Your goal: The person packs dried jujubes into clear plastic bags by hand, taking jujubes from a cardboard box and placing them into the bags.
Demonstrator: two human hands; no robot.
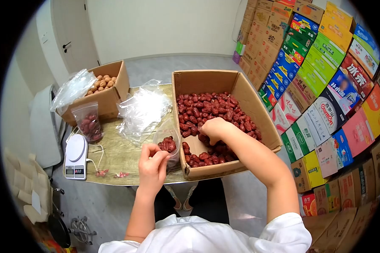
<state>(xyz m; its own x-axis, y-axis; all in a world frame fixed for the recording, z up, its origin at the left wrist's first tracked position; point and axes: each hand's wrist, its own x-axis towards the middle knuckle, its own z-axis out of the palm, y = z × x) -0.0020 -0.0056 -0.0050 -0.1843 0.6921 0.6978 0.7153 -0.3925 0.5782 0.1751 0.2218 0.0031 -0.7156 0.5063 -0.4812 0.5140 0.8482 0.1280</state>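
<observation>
My left hand [153,165] pinches the rim of a clear plastic bag [173,162] at the table's front edge, left of the big box. Inside the bag lies a clump of dark red dried jujubes [167,144]. My right hand [213,130] reaches down into an open cardboard box [204,78], its fingers curled among the loose jujubes [217,107]. Those fingertips are partly hidden, so whether they grip any fruit is unclear. A bare patch of the box's bottom shows just left of this hand.
A filled bag of jujubes [90,126] stands behind a white kitchen scale [76,156] with a cable. Empty plastic bags [143,107] lie mid-table. A smaller carton [119,90] holds walnuts [102,84], with more bags over its side. Stacked cartons [316,84] line the right.
</observation>
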